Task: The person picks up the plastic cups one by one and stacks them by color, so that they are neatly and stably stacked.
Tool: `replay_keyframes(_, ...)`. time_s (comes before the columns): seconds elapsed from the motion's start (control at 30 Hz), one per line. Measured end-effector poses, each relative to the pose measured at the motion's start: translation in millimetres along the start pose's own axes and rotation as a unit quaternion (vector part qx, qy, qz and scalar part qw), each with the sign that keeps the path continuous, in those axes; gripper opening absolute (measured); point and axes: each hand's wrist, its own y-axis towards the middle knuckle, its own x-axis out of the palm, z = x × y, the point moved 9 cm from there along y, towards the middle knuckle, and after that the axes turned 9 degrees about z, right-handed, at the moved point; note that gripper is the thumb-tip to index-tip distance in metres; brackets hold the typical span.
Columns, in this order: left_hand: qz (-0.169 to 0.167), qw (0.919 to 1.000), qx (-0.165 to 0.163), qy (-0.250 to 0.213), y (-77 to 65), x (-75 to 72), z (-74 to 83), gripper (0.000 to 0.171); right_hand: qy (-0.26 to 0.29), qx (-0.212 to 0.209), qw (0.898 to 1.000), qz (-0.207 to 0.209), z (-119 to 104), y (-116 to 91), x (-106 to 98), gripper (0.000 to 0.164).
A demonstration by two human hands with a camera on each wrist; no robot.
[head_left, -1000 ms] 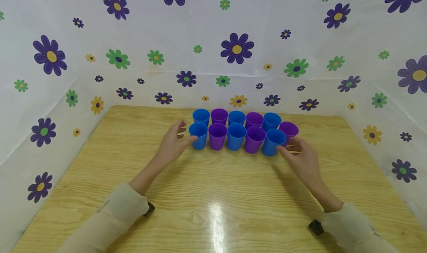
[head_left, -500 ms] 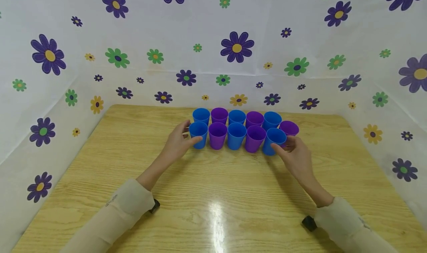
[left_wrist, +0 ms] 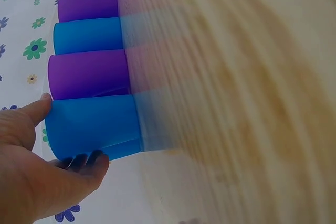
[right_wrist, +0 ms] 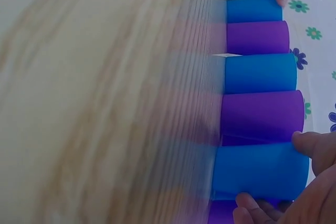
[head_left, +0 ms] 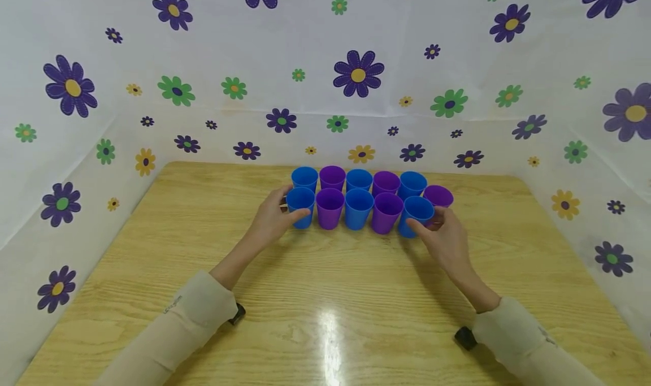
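Observation:
Two rows of blue and purple cups stand upright, alternating in colour. My left hand (head_left: 270,221) holds the blue cup (head_left: 299,198) at the left end of the front row, its thumb across the near side and its fingers round the outer side. At the other end, my right hand (head_left: 447,240) grips another blue cup (head_left: 418,207) between thumb and fingers. Between them are a purple cup (head_left: 329,209), a blue cup (head_left: 359,209) and a second purple cup (head_left: 386,213). Both wrist views show the thumb near the rim of the held cup (left_wrist: 94,124).
Behind stands the back row, including a purple cup (head_left: 333,177) and a blue cup (head_left: 413,182). One purple cup (head_left: 438,195) sits at the far right, partly hidden by my right hand. A flowered cloth (head_left: 213,47) walls the wooden table (head_left: 305,295) on the back and sides.
My left hand has moved right onto the left end blue cup. My right hand has moved left and closed in round the right end blue cup. The cups stay put.

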Motion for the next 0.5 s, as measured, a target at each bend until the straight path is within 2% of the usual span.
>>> replay_keyframes(0.23,-0.006,1.0,0.003,0.005,-0.5,-2.7,-1.1,0.071,-0.002,-0.007,1.0,-0.006,-4.0,0.1,2.7,0.061)
replay_keyframes(0.5,-0.01,0.9995,0.007,0.028,-7.1,-10.0,-5.0,0.071,-0.01,-0.011,1.0,-0.012,-5.2,-1.8,4.7,0.062)
